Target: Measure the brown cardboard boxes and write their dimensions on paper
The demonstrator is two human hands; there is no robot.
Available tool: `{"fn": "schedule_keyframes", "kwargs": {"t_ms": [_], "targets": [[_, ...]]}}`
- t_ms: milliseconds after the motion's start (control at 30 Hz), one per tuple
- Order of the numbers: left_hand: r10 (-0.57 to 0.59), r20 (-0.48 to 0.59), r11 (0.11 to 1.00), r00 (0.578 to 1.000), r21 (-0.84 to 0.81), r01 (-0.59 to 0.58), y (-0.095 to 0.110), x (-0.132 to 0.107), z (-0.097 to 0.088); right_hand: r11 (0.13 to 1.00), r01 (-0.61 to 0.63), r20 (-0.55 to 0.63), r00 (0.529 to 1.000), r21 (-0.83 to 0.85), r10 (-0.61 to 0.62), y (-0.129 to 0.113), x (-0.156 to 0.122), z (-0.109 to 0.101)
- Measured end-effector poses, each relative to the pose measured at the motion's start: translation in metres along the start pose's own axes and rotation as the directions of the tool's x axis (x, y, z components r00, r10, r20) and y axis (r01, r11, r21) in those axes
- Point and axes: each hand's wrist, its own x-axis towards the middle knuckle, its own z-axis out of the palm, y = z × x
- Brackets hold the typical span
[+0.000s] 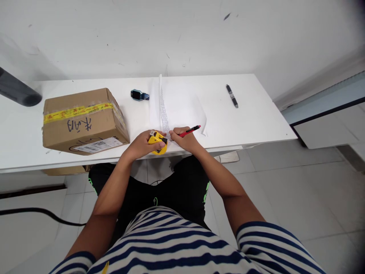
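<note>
We seem underway: left grip holding tape measure, right grip holding red pen; much of the paper looks blank.

One head-worn camera is facing forward and down, viewing the left hand and right hand from well above and behind their grip, framing wall beyond, shirt nearer.

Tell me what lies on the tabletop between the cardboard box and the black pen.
The head view shows a dark watch nearer the cardboard box, then the white paper toward the black pen.
</note>
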Motion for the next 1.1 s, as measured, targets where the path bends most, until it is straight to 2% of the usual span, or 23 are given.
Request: {"fn": "schedule_keyframes", "kwargs": {"t_ms": [133,300,400,567,733,867,1000,1100], "targets": [[0.001,-0.004,1.000,1.000,-0.012,-0.001,0.0008,0.0001,0.0004,0.999,0.016,0.064,0.998,0.050,-0.019,0.0001,-0.0007,-0.0003],[0.005,-0.009,1.000,1.000,0.001,-0.005,0.0038,-0.0001,0.0011,0.998,-0.004,0.000,1.000,0.063,0.004,-0.0027,-0.0019,-0.0001],[-0.007,-0.005,1.000,1.000,-0.006,0.007,0.0048,0.0003,0.0015,0.998,-0.002,0.009,1.000,0.063,0.001,-0.0031,-0.0026,0.0002],[-0.021,0.004,1.000,1.000,0.007,0.021,0.0047,0.0006,0.0010,1.000,-0.005,-0.038,0.999,-0.001,0.005,-0.0025,-0.0031,0.0002],[-0.007,0.003,1.000,1.000,0.000,0.007,0.0040,0.0001,0.0006,0.999,0.019,0.003,1.000,0.027,-0.019,-0.0027,-0.0034,0.0002],[-0.010,0.000,1.000,1.000,0.001,0.010,0.0053,-0.0004,0.0011,0.999,0.004,-0.027,1.000,0.033,-0.003,-0.0022,-0.0040,0.0002],[-0.019,-0.009,1.000,1.000,-0.002,0.019,0.0068,-0.0006,0.0016,0.999,0.031,-0.009,0.999,0.018,-0.031,-0.0016,-0.0040,0.0003],[-0.019,-0.010,1.000,1.000,0.003,0.019,0.0067,-0.0008,0.0016,0.999,0.042,-0.078,0.996,0.003,-0.042,-0.0007,-0.0033,0.0009]]}}
